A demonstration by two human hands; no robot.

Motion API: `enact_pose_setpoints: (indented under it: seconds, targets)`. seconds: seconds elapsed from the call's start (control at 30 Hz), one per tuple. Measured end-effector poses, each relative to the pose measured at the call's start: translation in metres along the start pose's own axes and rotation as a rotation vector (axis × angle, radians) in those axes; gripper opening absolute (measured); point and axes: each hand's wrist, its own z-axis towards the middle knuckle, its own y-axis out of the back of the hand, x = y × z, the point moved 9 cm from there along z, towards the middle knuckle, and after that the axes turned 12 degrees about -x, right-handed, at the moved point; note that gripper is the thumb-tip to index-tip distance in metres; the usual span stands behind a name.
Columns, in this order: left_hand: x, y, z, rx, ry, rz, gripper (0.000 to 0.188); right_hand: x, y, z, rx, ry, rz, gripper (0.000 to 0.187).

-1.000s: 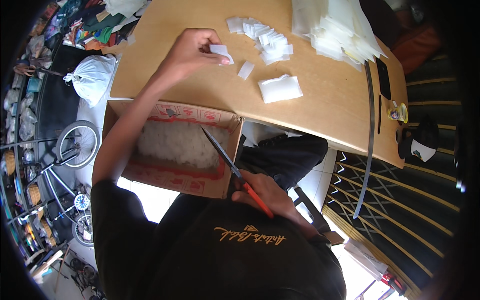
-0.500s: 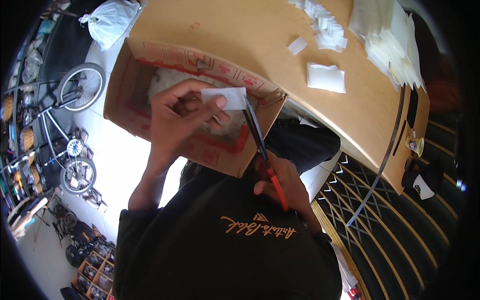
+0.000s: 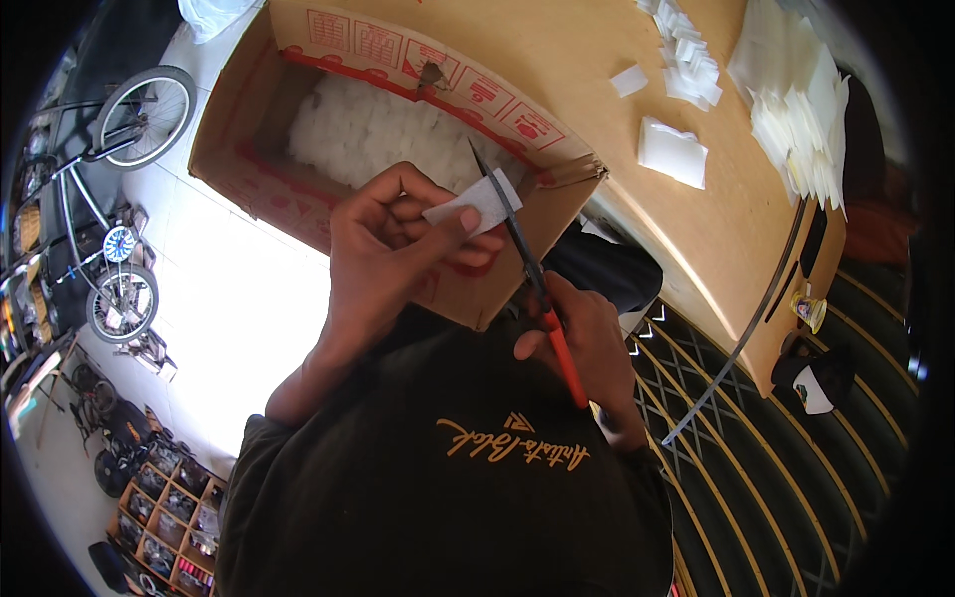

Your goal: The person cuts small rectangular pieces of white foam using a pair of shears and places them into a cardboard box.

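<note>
Box [image 3: 552,209] left of the tabletop [image 3: 721,239], left hand [image 3: 393,234] over it with a paper piece [image 3: 460,209], right hand [image 3: 594,343] beside it with scissors [image 3: 564,358], sheets [image 3: 796,109] behind on the tabletop, bicycle [image 3: 119,244] far left.

Two hands [image 3: 393,244] [image 3: 589,338], one pair of scissors [image 3: 535,274], one held white piece [image 3: 479,198]
From here, I count one carton [image 3: 557,217], one cup [image 3: 808,312], one cap [image 3: 814,386].

Tan table [image 3: 741,244], glare-bright floor [image 3: 239,308], folding gate [image 3: 771,468] — seemingly metal
</note>
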Motion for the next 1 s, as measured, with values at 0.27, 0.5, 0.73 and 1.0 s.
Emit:
enact_pose_setpoints:
  seconds: [0.27, 0.5, 0.73, 1.0]
  targets:
    - [-0.005, 0.012, -0.005, -0.018, 0.065, 0.121, 0.014, 0.009, 0.015, 0.007, -0.035, 0.014, -0.148, 0.047]
    - [-0.005, 0.020, -0.010, -0.014, 0.077, 0.173, 0.013, 0.001, 0.013, 0.009, -0.026, 0.063, -0.118, 0.045]
    - [-0.010, 0.020, -0.008, -0.045, 0.026, 0.079, 0.014, -0.015, 0.002, 0.004, 0.147, 0.028, -0.009, 0.080]
    - [-0.002, 0.007, 0.001, -0.043, 0.003, 0.001, 0.020, -0.001, -0.003, 0.004, 0.241, 0.013, -0.076, 0.103]
